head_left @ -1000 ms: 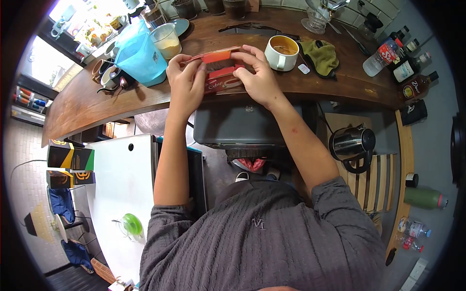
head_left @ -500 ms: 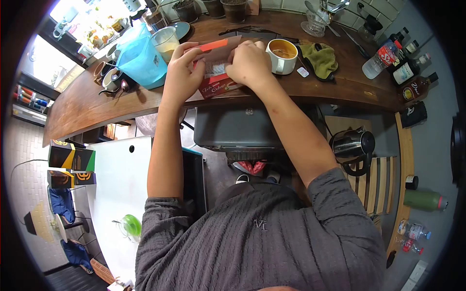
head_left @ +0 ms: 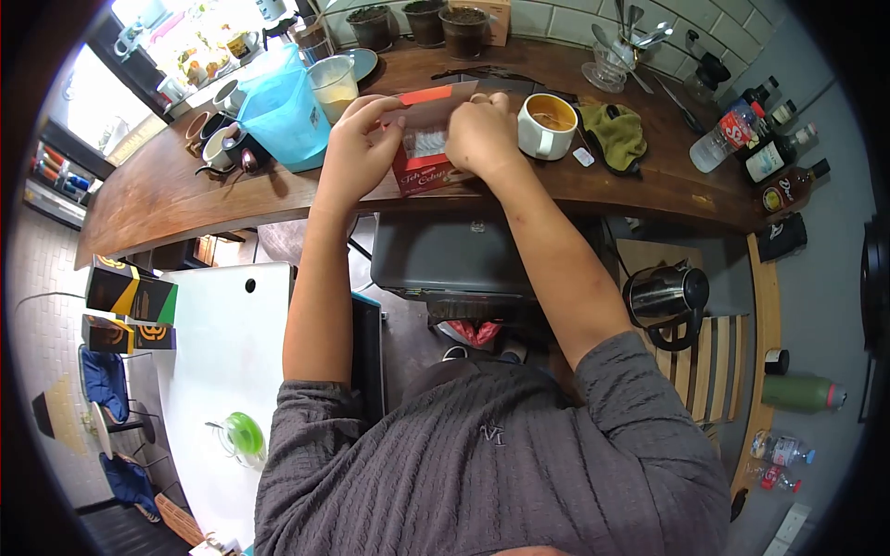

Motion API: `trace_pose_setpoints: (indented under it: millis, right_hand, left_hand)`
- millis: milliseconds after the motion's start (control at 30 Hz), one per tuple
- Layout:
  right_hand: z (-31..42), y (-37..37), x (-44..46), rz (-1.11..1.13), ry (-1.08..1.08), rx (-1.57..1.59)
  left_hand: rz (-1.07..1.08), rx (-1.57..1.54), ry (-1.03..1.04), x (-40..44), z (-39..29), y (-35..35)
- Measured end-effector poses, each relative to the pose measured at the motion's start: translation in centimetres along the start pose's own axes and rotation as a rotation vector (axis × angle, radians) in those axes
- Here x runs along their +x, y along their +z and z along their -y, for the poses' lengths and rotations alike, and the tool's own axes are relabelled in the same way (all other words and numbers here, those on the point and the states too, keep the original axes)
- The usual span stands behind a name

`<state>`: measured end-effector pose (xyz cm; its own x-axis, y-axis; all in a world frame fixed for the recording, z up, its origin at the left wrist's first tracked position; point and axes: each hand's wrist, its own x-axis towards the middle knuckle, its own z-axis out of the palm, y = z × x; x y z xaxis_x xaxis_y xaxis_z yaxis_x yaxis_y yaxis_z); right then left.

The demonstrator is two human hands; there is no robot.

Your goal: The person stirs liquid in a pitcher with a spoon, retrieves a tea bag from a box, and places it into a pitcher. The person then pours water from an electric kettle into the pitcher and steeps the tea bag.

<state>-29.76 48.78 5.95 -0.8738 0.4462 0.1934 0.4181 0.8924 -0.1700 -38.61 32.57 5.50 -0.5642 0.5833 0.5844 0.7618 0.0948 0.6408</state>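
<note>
A red tea bag box lettered "Teh Celup" stands on the wooden counter, lid raised, with pale wrapped contents showing inside. My left hand grips its left side, fingers behind the orange-edged lid and thumb at the rim. Curled over the right end of the box is my right hand; its fingertips are partly hidden. Just right of that hand sits a white mug with a brown drink in it. A small white tea bag tag lies beside the mug, near a green cloth.
Left of the box are a blue pitcher, a plastic cup and several mugs. Plant pots line the back. Bottles stand at the right end. A steel kettle sits below the counter.
The view has shifted slightly, so the counter sits a little lower in the picture. Both hands stay on the box, with my right fingers slightly repositioned at its right end.
</note>
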Motion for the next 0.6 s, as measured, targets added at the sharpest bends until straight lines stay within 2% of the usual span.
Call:
trace_pose_setpoints:
  millis: [133,167,600]
  right_hand:
    - [-0.6,0.18,0.24,0.039,0.009,0.132]
    - [-0.65,0.76,0.23,-0.018,-0.001,0.129]
    - [-0.01,0.53,-0.4,-0.009,0.031,0.104]
  left_hand:
    - [-0.013,-0.024,0.016,0.09,-0.04,0.03]
    - [-0.04,-0.036,0.041,0.1,0.01,0.15]
    - [-0.025,-0.011,0.01,-0.19,-0.26,-0.07]
